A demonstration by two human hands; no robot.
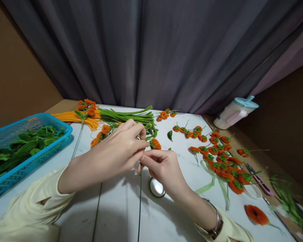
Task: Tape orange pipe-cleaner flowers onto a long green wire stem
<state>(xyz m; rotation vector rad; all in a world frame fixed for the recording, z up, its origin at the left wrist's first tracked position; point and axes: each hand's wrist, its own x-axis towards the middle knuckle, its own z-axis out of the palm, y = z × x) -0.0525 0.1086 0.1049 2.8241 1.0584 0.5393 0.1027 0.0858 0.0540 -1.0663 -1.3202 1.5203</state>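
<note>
Thin green stem runs from the right hand's pinched thumb and forefinger toward the wearer; a loosened pinch could let it slip or twist. Just beyond those fingertips, a careless press could crush an orange flower. Left hand arches above, back turned up, its grip hidden from view.

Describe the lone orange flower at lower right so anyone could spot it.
On the white table, find the orange flower cluster at right. Below it in the picture, a single flower lies apart. Unlike its green-capped neighbours, it shows a dark centre.
</note>
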